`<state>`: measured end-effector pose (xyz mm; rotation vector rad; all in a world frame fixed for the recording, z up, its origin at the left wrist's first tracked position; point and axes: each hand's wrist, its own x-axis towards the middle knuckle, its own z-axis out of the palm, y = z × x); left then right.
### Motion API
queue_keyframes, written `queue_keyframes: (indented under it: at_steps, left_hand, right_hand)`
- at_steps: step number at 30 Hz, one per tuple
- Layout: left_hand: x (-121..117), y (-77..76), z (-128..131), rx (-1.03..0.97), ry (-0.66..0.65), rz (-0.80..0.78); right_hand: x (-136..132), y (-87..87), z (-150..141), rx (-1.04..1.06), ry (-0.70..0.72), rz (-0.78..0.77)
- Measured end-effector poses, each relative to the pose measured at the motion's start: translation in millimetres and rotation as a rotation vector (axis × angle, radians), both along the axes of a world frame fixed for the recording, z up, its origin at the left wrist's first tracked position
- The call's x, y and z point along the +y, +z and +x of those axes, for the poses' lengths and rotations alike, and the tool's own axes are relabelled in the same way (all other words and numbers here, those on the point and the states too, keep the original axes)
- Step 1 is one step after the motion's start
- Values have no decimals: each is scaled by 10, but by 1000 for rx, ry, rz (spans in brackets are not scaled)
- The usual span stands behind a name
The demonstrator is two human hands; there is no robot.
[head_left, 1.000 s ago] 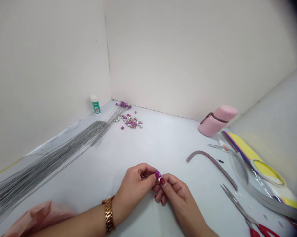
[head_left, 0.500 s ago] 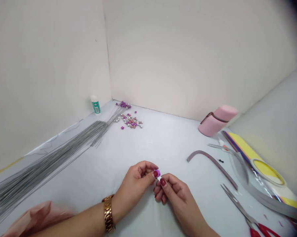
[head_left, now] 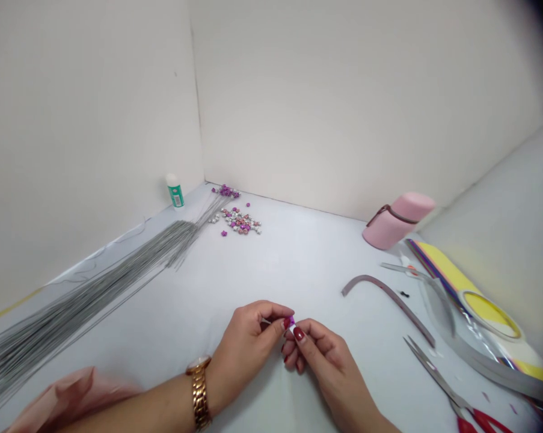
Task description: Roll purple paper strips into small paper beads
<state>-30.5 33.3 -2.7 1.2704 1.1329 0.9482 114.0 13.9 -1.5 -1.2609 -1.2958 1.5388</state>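
Between my two hands, just above the table [head_left: 235, 282], is a small folded purple paper strip [head_left: 291, 320] with a white underside. My left hand [head_left: 257, 337], with a gold watch [head_left: 199, 388] at its wrist, pinches the purple folded end between thumb and forefinger. Thumb and forefinger of my right hand [head_left: 320, 355] are closed on the white end, its other fingers curled beneath. Most of the strip is hidden by the fingertips. Beyond the hands lies a pile of small purple, silver and pink folded stars [head_left: 242, 221].
Grey wires [head_left: 95, 294], some tipped with purple stars [head_left: 226, 191], lie at left near a glue stick [head_left: 174, 192]. At right are a pink case [head_left: 397, 220], a curved strip [head_left: 388, 300], red-handled scissors [head_left: 451, 388], a yellow tape ring [head_left: 490, 314] and paper sheets [head_left: 451, 264].
My left hand has turned slightly, its forefinger straighter over the purple fold. Less of the purple shows between the fingertips. My right hand has barely moved.
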Motion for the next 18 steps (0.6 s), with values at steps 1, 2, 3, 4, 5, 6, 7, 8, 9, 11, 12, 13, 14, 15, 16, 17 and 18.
queue_keyframes:
  at_steps: [1, 2, 3, 4, 5, 6, 7, 8, 9, 11, 12, 13, 14, 15, 16, 17, 18]
  left_hand:
    - [-2, 9, -3, 15, -8, 14]
    - [-3, 19, -6, 25, -17, 20]
    - [-1, 28, -9, 32, -22, 24]
    - [1, 37, -11, 36, -24, 29]
    - [4, 43, -14, 42, -23, 39]
    - [6, 47, -16, 49, -23, 52]
    - [7, 48, -18, 53, -26, 63]
    - [7, 46, -18, 52, -34, 69]
    - [5, 43, -18, 46, -47, 69]
    - [-1, 35, -15, 27, -73, 59]
    - [-5, 31, -12, 15, -81, 52]
    - [-9, 28, -9, 4, -84, 47]
    - [-12, 25, -5, -4, -85, 42]
    - [-14, 22, -1, -13, -84, 33]
    - [-14, 19, 3, -22, -81, 18]
    - [-11, 15, 7, -33, -74, -3]
    - [-7, 10, 12, -48, -66, -31]
  right_hand:
    - [-7, 0, 4, 9, 1, 2]
    - [-13, -2, 10, 27, 4, 1]
    - [-19, -6, 17, 52, 7, -3]
    - [-23, -12, 23, 80, 11, -12]
    - [-24, -17, 27, 106, 15, -18]
    - [-22, -23, 28, 121, 18, -21]
    - [-18, -26, 26, 123, 19, -22]
    - [-12, -28, 20, 109, 16, -22]
    - [-5, -26, 13, 86, 7, -23]
    - [8, -19, -5, 48, -17, -30]
    - [12, -15, -12, 38, -27, -33]
    - [14, -13, -16, 34, -33, -31]
    - [15, -12, -18, 32, -36, -27]
    - [13, -13, -16, 32, -35, -21]
    - [11, -16, -14, 31, -30, -15]
    - [8, -20, -10, 29, -18, -9]
    - [5, -23, -7, 26, -5, -5]
